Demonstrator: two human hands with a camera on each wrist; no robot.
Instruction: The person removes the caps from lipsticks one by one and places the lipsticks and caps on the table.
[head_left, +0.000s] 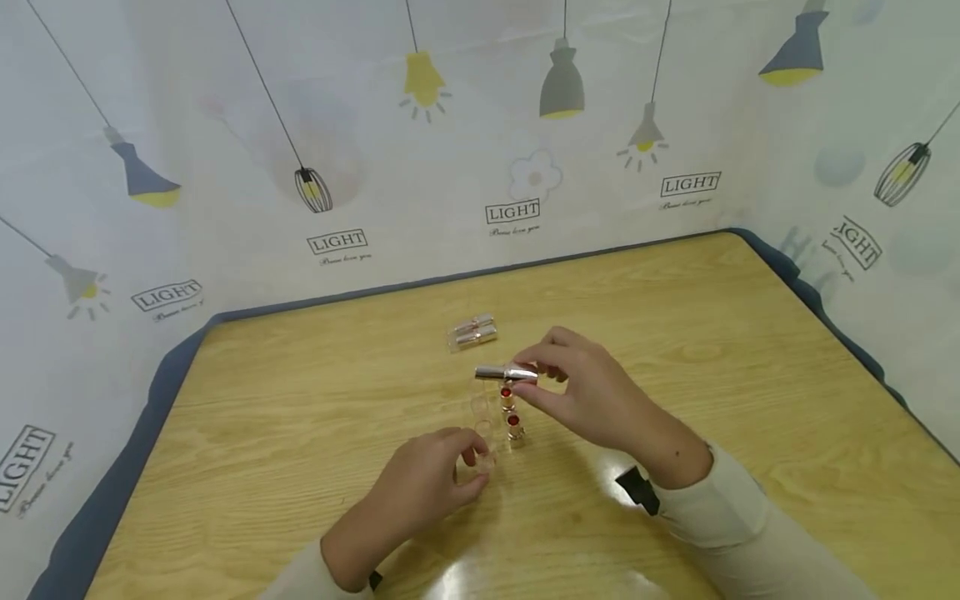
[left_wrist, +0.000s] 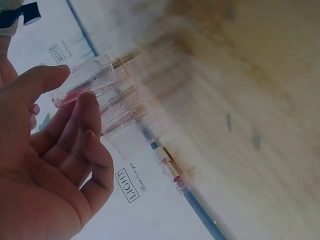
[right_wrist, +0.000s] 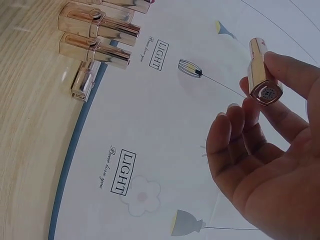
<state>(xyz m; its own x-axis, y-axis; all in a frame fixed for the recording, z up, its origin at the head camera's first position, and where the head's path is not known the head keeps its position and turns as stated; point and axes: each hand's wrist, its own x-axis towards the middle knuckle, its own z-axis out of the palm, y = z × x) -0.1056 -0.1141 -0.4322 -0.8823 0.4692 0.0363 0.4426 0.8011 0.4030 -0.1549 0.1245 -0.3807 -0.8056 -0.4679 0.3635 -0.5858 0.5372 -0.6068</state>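
My right hand [head_left: 588, 387] pinches a shiny rose-gold lipstick tube [head_left: 521, 374] between thumb and fingers, raised and held sideways. In the right wrist view the lipstick's base end [right_wrist: 266, 93] faces the camera. My left hand [head_left: 431, 471], low on the table, pinches a clear lipstick cap [left_wrist: 85, 77] between thumb and forefinger. Just beyond it, more clear caps [head_left: 481, 407] stand in a line. Beside these caps, two uncapped lipsticks [head_left: 513, 427] with red tips stand upright, below the raised one.
Farther back on the wooden table [head_left: 315, 375], two capped lipsticks [head_left: 476, 335] lie side by side. A patterned cloth backdrop [head_left: 442, 167] rises behind the table's far edge and along both sides.
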